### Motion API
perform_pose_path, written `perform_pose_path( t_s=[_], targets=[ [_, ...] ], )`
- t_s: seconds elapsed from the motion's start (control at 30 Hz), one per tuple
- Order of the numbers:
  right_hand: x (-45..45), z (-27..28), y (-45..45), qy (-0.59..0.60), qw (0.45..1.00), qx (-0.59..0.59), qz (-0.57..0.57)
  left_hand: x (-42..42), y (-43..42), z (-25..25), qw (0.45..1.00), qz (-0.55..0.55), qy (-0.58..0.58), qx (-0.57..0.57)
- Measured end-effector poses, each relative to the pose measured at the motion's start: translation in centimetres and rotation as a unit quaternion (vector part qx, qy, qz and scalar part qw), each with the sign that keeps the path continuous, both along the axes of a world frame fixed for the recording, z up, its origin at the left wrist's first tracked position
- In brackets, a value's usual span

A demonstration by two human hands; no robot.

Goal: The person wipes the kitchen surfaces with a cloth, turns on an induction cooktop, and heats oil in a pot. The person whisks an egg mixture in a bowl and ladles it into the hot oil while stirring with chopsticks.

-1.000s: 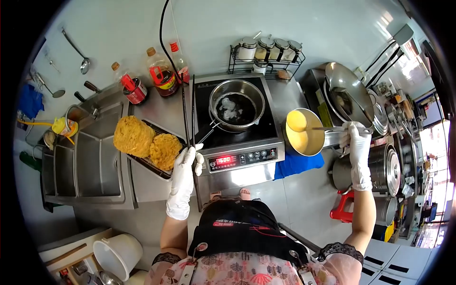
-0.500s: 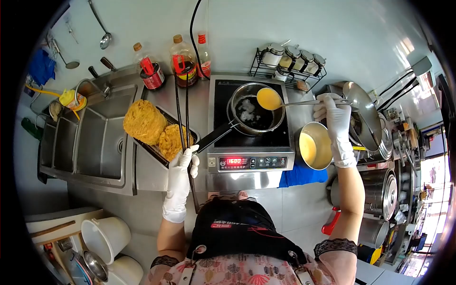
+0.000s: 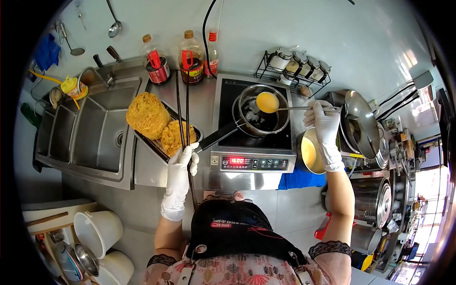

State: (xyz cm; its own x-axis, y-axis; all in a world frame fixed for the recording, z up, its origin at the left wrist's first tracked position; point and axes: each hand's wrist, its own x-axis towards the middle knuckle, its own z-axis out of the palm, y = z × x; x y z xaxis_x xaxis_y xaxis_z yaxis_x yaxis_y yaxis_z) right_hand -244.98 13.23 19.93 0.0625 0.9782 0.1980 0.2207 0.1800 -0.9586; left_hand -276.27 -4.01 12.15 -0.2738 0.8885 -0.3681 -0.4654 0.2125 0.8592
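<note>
My gloved left hand (image 3: 179,173) is closed on a pair of long dark chopsticks (image 3: 179,107), which point up past the tray. Its fingers are close to the black handle (image 3: 218,136) of a saucepan (image 3: 242,97); whether they touch it I cannot tell. In my gloved right hand (image 3: 325,124) is the handle of a ladle (image 3: 268,102) filled with yellow liquid like beaten egg, held over the saucepan. Whitish patches lie on the pan's dark bottom. Below that hand stands a metal pot (image 3: 304,153) of the same yellow liquid, partly hidden by my wrist.
The saucepan sits on an induction cooker (image 3: 227,146) reading 1600. Left of it, golden fried cakes (image 3: 148,114) lie on a dark tray (image 3: 156,148). Sauce bottles (image 3: 191,59) and a spice-jar rack (image 3: 271,71) stand behind. A sink (image 3: 99,137) is at left, a wok (image 3: 363,111) at right.
My right hand and the filled ladle have shifted slightly left relative to the pan, and the hand now covers more of the metal pot. My left hand still grips the chopsticks.
</note>
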Motion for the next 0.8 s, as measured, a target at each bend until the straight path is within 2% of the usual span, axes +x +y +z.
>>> perform_pose_path(
  t_s=[0.8],
  targets=[
    [-1.0,0.5,-1.9,0.0,1.0,0.006,-0.004,-0.8,-0.8,-0.5,1.0,-0.005,-0.01,0.016]
  ],
)
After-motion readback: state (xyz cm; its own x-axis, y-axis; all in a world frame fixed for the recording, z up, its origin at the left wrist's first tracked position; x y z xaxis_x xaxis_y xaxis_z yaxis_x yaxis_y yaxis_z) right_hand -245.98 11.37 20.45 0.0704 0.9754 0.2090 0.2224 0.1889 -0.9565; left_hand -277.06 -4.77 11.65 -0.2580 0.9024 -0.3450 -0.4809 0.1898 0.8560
